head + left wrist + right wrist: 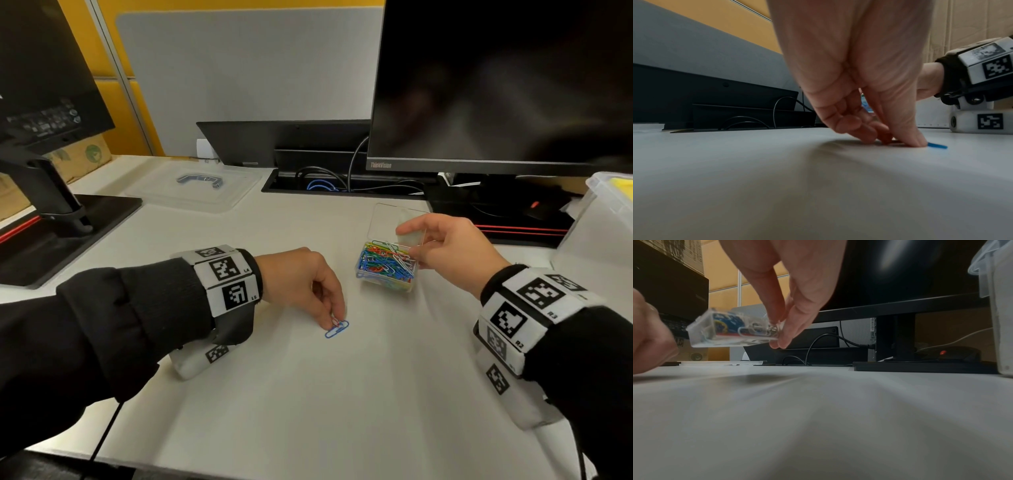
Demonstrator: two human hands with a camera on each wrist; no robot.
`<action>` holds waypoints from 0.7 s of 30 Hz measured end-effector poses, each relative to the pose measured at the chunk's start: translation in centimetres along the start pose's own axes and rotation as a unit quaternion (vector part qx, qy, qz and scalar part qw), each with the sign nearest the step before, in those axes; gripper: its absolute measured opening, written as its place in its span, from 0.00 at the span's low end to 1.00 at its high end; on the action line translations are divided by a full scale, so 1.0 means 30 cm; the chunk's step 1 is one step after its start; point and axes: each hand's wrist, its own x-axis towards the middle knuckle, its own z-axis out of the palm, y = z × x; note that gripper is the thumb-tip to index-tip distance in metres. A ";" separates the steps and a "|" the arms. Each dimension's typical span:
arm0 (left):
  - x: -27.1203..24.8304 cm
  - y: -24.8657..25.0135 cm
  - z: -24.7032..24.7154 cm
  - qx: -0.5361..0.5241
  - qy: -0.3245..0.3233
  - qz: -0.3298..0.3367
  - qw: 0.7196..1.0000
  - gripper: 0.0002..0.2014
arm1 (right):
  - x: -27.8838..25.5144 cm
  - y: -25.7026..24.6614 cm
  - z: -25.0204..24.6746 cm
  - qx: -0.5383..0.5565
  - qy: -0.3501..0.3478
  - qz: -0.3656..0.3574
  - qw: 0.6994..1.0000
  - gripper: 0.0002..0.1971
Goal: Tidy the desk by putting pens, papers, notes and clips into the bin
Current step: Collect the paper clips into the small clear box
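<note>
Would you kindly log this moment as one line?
left hand: pinching blue paper clip on white desk | right hand: holding open clear clip box aloft

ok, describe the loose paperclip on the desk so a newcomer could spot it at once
Start at the ThinkVision monitor and come down the white desk toward the person. At the left hand fingertips lies a blue paperclip, flat on the desk. Unlike the clips piled in the clear box in the right hand, it lies outside the box.

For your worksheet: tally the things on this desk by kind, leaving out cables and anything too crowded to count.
Monitors: 2
Loose clips: 1
Clip boxes: 1
Bins: 1
Lids: 1
Total: 6
</note>
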 end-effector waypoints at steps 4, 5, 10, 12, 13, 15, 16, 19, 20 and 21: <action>-0.006 0.006 0.006 0.014 -0.022 -0.001 1.000 0.06 | 0.001 0.000 0.001 -0.003 -0.002 -0.003 1.000 0.11; -0.007 0.006 0.007 0.016 -0.025 0.001 1.000 0.06 | 0.001 0.000 0.001 -0.003 -0.002 -0.003 1.000 0.11; -0.010 0.013 0.003 -0.009 0.016 0.006 1.000 0.05 | 0.002 0.004 -0.001 0.001 -0.003 0.000 1.000 0.12; -0.017 0.033 0.014 -0.040 0.009 0.012 0.999 0.05 | 0.003 0.004 0.000 0.003 -0.002 0.000 1.000 0.12; -0.021 0.045 0.023 -0.052 -0.005 0.018 0.998 0.06 | 0.003 0.004 0.001 0.004 -0.001 -0.001 1.000 0.12; -0.025 0.063 0.042 -0.063 -0.034 0.026 0.997 0.08 | 0.005 0.006 0.002 0.003 -0.002 -0.001 1.000 0.12; -0.025 0.068 0.048 -0.061 -0.044 0.025 0.997 0.10 | 0.004 0.005 0.002 0.002 -0.003 -0.001 1.000 0.12; -0.021 0.072 0.055 -0.042 -0.056 0.015 0.997 0.11 | 0.003 0.005 0.001 0.000 0.000 -0.002 1.000 0.12; -0.021 0.072 0.055 -0.036 -0.057 0.013 0.998 0.10 | 0.003 0.005 0.000 0.000 0.001 -0.001 1.000 0.12; -0.021 0.072 0.055 -0.029 -0.059 0.011 0.998 0.09 | 0.002 0.004 0.000 0.000 0.001 -0.002 1.000 0.12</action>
